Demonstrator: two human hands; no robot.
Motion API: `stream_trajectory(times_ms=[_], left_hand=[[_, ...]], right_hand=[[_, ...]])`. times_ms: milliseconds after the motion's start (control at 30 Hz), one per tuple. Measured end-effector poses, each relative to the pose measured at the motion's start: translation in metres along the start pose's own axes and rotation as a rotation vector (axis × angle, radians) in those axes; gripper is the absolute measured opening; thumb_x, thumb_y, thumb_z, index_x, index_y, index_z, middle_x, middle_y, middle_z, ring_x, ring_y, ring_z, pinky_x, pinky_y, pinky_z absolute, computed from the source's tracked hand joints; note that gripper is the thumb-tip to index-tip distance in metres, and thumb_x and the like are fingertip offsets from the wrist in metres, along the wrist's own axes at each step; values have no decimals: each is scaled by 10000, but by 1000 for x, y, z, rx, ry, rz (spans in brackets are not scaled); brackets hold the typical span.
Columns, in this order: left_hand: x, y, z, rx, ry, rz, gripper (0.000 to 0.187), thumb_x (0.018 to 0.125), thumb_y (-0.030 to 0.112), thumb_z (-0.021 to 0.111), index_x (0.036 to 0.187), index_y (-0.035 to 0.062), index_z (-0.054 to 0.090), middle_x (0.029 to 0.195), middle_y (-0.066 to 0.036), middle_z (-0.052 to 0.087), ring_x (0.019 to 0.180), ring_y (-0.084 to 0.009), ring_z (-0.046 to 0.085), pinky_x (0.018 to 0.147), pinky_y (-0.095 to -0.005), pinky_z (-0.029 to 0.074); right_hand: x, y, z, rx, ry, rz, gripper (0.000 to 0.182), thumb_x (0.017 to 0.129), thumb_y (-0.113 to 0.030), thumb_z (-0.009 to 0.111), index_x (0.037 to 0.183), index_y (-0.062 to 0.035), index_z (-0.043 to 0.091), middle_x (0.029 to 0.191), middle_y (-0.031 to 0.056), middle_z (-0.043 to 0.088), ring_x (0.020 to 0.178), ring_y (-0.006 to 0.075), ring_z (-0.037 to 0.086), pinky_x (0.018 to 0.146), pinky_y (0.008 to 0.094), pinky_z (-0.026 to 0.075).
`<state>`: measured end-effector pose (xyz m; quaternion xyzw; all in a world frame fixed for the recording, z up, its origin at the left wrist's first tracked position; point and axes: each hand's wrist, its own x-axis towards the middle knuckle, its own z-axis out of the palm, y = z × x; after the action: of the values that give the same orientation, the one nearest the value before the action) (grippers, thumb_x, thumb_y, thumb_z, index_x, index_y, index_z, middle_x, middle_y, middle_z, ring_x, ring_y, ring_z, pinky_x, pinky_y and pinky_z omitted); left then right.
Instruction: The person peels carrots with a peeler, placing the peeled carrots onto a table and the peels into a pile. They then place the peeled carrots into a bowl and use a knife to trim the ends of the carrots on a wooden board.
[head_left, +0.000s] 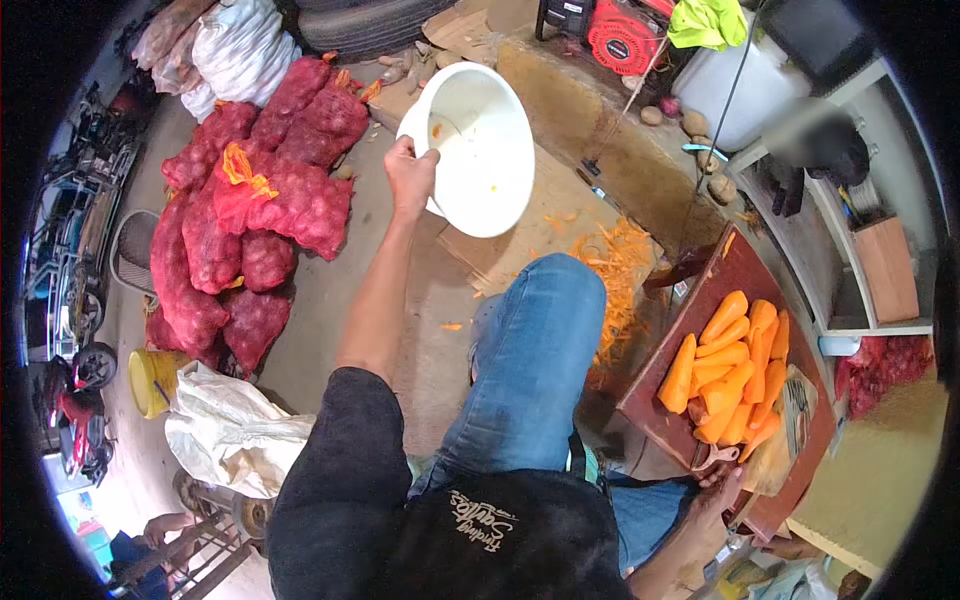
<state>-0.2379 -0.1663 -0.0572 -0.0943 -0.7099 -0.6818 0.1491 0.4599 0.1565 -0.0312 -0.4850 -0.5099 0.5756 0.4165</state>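
Observation:
Raised out in front, a white plastic basin [487, 170] is tipped so its inside faces me, with small orange scraps stuck to it. My left hand [411, 180] is closed on its near rim. At the near edge of a dark red tabletop [655, 395], my right hand [718, 495] is curled against a pinkish peeler [715, 457] and seems to grip it; its fingers are partly hidden. Just beyond lie several peeled carrots [735, 370] in a pile. A clear plastic bag [785, 440] is beside them on the tabletop.
Orange peelings [610, 280] litter the cardboard and floor. Red mesh sacks [245, 200] of onions are heaped at left, near a white sack [230, 430] and a yellow bucket [152, 382]. A red engine [620, 38] and shelves [870, 250] stand ahead right. Another person's hand [165, 528] shows lower left.

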Motion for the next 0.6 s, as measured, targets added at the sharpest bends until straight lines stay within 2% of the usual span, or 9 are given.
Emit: stream_trajectory(times_ms=[100, 167, 233, 300, 400, 467, 500, 533, 600], left_hand=[[-34, 28, 20, 419, -156, 166, 92, 743, -15, 663, 779, -11, 578, 684, -171, 620, 585, -254, 625, 553, -373, 478], [-68, 27, 34, 381, -216, 381, 182, 732, 26, 675, 754, 13, 494, 650, -165, 490, 589, -213, 590, 538, -396, 438], [-99, 19, 49, 379, -344, 590, 185, 719, 31, 666, 755, 20, 485, 673, -183, 477, 621, -315, 589, 549, -438, 440], [-128, -1, 58, 381, -592, 541, 163, 729, 23, 659, 770, 15, 501, 770, -201, 552, 769, -396, 593, 681, -488, 470], [-158, -76, 71, 435, -972, 500, 91, 802, 106, 623, 855, 42, 587, 871, -169, 603, 881, -369, 613, 741, -473, 500], [-176, -109, 75, 571, -1138, 510, 151, 840, 173, 589, 938, 64, 629, 942, -140, 617, 957, -350, 608, 777, -462, 519], [-179, -103, 78, 641, -1219, 516, 194, 860, 206, 573, 979, 75, 650, 978, -125, 624, 994, -341, 606, 795, -457, 528], [-180, -98, 86, 833, -1356, 376, 276, 870, 238, 553, 1084, 102, 661, 1050, -107, 622, 1055, -331, 586, 837, -444, 541], [-180, -90, 90, 713, -1341, 232, 239, 852, 220, 575, 1035, 91, 658, 1035, -110, 624, 1033, -333, 590, 836, -447, 539]], right_hand=[[-1, 0, 0, 11, 15, -2, 620, 989, -412, 635, 1445, -49, 425, 894, 36, 596, 664, 88, 543, 504, 201, 427], [-3, 0, 0, -7, 47, 0, 598, 995, -397, 631, 1441, -51, 434, 895, 35, 600, 661, 88, 542, 503, 200, 426], [-4, 0, 1, 2, 64, -4, 578, 1000, -382, 628, 1438, -56, 439, 895, 32, 603, 658, 88, 540, 505, 197, 427], [-3, 0, 3, 2, 66, 5, 559, 1002, -363, 631, 1434, -63, 442, 893, 24, 603, 656, 82, 535, 508, 193, 429], [-9, -11, 17, 9, 86, 21, 536, 1005, -335, 634, 1430, -69, 444, 884, 12, 595, 655, 73, 529, 506, 190, 433], [-11, -12, 16, 39, 80, 28, 521, 1012, -307, 627, 1436, -71, 436, 873, 3, 590, 651, 67, 529, 500, 188, 436], [-10, -12, 15, 43, 69, 21, 519, 1014, -305, 625, 1436, -70, 435, 870, 3, 587, 646, 68, 527, 498, 188, 435], [-9, -11, 15, 49, 60, 14, 516, 1016, -303, 622, 1436, -69, 434, 866, 2, 584, 641, 68, 525, 495, 188, 434], [-9, -9, 16, 39, 33, -12, 540, 1008, -309, 633, 1441, -63, 422, 854, 7, 569, 620, 72, 510, 473, 193, 425]])
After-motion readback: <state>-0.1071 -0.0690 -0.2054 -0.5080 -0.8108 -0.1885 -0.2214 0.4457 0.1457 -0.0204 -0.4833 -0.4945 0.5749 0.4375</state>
